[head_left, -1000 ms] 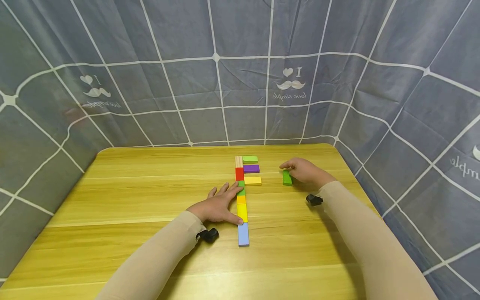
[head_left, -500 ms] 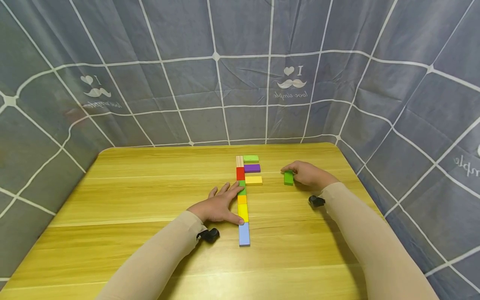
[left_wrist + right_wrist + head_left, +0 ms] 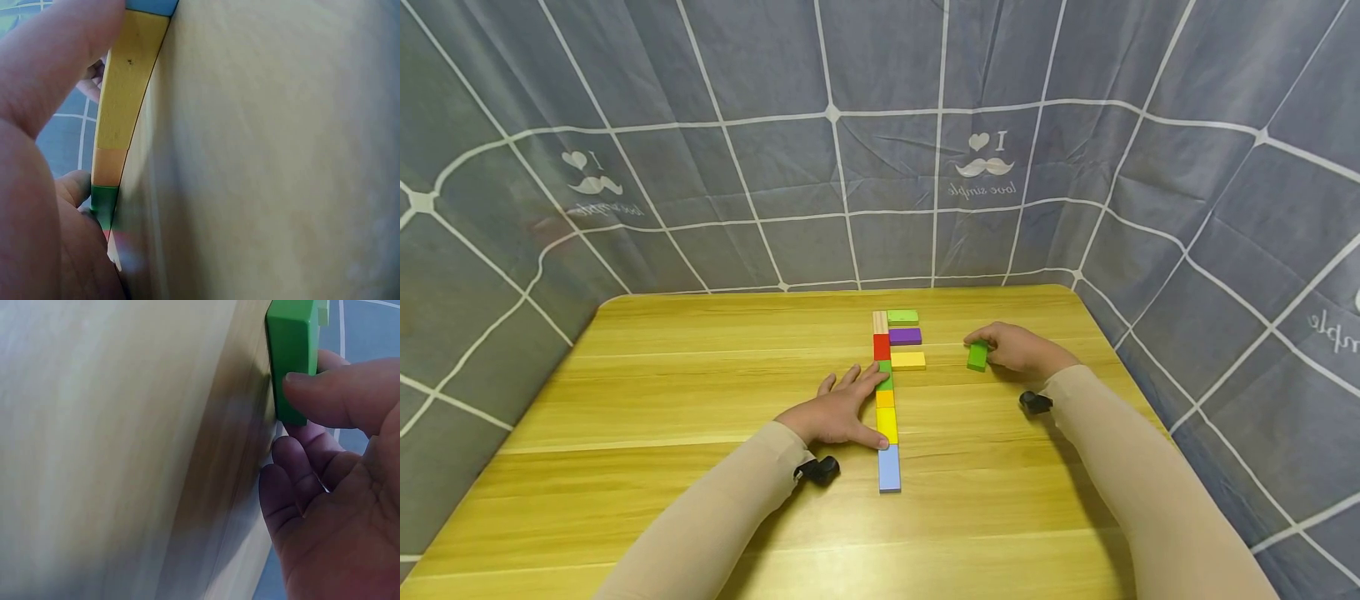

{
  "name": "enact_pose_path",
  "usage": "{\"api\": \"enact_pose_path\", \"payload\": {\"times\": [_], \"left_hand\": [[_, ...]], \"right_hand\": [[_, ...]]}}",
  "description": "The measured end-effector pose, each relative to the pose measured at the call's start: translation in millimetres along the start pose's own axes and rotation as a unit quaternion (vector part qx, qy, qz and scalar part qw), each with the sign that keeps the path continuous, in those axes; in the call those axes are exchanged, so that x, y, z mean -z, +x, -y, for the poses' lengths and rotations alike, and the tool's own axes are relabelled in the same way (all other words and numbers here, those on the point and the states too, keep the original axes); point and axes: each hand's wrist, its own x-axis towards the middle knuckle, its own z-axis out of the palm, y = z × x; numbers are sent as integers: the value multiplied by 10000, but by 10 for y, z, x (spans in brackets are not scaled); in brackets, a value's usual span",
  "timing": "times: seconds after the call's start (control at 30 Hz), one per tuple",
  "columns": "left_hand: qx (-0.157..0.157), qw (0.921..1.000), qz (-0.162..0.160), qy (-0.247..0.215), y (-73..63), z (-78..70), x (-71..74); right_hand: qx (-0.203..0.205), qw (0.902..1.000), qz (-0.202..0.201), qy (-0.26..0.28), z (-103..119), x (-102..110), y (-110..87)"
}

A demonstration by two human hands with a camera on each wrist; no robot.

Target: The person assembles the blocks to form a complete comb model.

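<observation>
A straight column of coloured blocks runs front to back on the table: light blue (image 3: 889,469) nearest, then yellow (image 3: 887,423), orange (image 3: 885,399), green (image 3: 886,379), red (image 3: 882,347) and plain wood (image 3: 880,322). My left hand (image 3: 835,414) rests along its left side with fingers spread, thumb at the yellow block's near end and a fingertip on the green one. Farther right, my right hand (image 3: 1017,347) pinches a separate green block (image 3: 291,356) between thumb and fingers, close over the table. In the right wrist view its other fingers curl loosely below.
Light green (image 3: 902,317), purple (image 3: 906,337) and pale yellow (image 3: 908,361) blocks stick out rightward from the column's far half. A grey curtain (image 3: 887,167) with white lines hangs behind the wooden table (image 3: 662,375) and along both sides.
The right hand's green block has tilted slightly, and that hand has shifted a little to the right in the view. My left hand stays in place on the column.
</observation>
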Motion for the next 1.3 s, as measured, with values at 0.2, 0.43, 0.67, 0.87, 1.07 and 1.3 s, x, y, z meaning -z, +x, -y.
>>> {"api": "enact_pose_path", "payload": {"times": [0.2,0.43,0.67,0.87,1.07,1.3], "left_hand": [[-8,10000,7,-23,-4,-9,7],[-18,10000,6,-12,-3,-17,12],[-26,10000,10,1,-1,-18,11],[20,10000,29,8,-1,-13,7],[26,10000,22,-9,-11,-20,9],[43,10000,48,-30,-22,-27,16]], "right_hand": [[-26,9999,-11,-144,-5,10,6],[118,9998,64,-177,-11,31,6],[95,9998,49,-145,-35,33,-16],[-32,10000,31,-53,-32,26,-31],[-73,9999,-35,-133,-29,18,-39],[0,9997,-133,-198,43,2,-52]]}}
